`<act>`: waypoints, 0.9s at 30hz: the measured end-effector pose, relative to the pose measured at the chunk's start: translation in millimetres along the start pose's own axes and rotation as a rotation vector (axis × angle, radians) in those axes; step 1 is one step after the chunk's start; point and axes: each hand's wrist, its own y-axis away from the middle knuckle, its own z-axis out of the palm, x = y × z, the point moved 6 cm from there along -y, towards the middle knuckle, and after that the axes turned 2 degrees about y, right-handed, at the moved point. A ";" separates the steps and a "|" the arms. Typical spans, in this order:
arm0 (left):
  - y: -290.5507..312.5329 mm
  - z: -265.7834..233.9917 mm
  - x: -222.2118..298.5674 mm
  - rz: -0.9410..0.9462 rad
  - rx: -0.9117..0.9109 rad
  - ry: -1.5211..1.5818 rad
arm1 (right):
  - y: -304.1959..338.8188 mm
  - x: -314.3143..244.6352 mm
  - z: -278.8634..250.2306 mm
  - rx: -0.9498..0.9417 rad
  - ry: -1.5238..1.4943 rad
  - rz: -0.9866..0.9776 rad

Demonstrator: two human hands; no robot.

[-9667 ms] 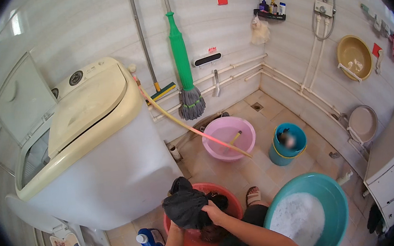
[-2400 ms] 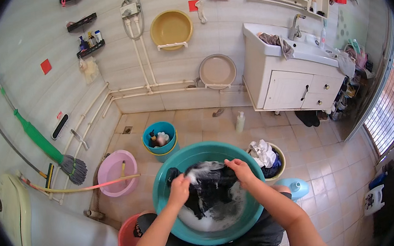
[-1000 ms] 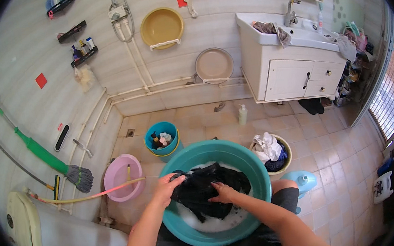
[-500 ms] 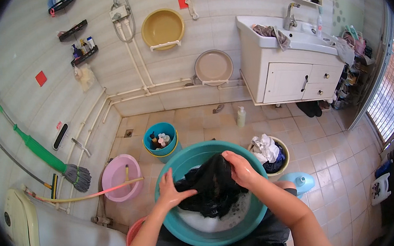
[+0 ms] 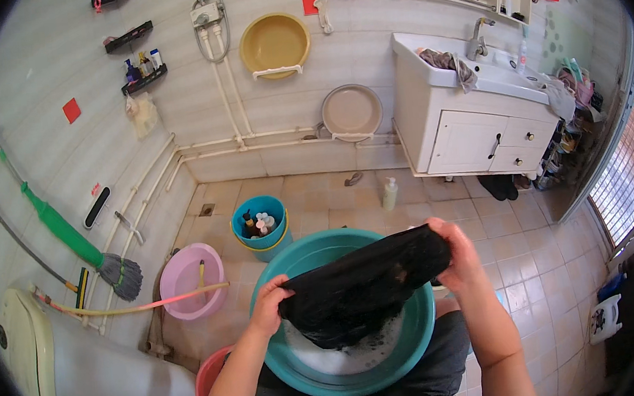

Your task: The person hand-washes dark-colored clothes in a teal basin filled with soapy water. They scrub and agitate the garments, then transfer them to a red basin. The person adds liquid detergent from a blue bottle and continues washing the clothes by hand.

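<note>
A wet black garment is stretched wide over a large teal basin, its upper edge sloping up to the right. My left hand pinches the garment's left corner near the basin's left rim. Gripping the other end, my right hand is held higher, past the right rim. The garment's lower part hangs into the basin, above white suds. The cloth and my right hand cover most of what stands behind the basin's right side.
A pink basin with a hose across it stands left, by a blue bucket of bottles. A red basin sits by my left forearm. Beyond are a pump bottle and a white vanity.
Both hands have drawn apart and the garment is now lifted and spread out. My right hand moved right and slightly up; my left has closed on the cloth's corner.
</note>
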 end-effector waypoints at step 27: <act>-27.9 -83.1 -89.5 -0.060 0.579 -1.156 | -62.7 213.7 -114.4 -0.240 0.982 0.485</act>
